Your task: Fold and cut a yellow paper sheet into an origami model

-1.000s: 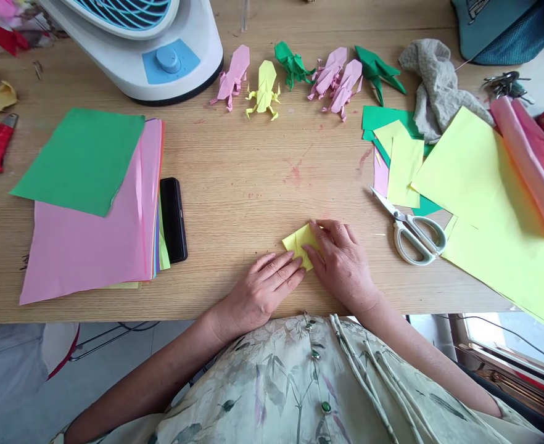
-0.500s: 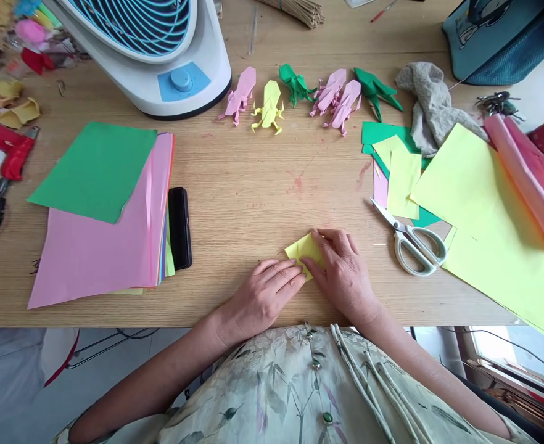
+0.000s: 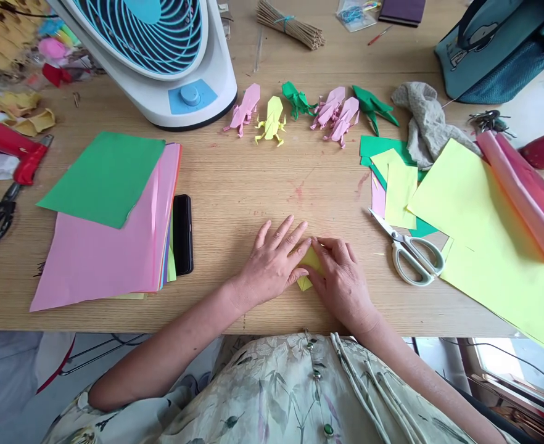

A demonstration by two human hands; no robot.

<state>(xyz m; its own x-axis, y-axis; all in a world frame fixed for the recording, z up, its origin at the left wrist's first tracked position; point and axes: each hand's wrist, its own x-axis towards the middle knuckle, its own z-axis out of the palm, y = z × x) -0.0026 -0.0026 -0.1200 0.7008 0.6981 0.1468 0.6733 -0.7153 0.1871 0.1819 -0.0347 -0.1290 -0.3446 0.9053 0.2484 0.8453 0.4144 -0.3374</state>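
Observation:
A small folded yellow paper [image 3: 312, 262] lies on the table near the front edge, partly covered by both hands. My right hand [image 3: 343, 280] grips its right side, with the fingertips at its top and the thumb on its face. My left hand [image 3: 272, 262] lies with fingers spread on the table to the left. Its index finger and thumb touch the paper's left side. A creased lower corner of the paper shows below the thumbs.
Folded paper frogs in pink [image 3: 245, 108], yellow [image 3: 272, 120] and green [image 3: 297, 100] stand in a row at the back. White-handled scissors [image 3: 415, 256] and yellow sheets [image 3: 503, 259] lie right; a coloured paper stack [image 3: 100, 259], phone [image 3: 183, 234] and fan [image 3: 193, 92] are left.
My left hand has moved up and spread its fingers, where before they lay together over the paper. My right hand stays on the paper. The camera view has tilted slightly up.

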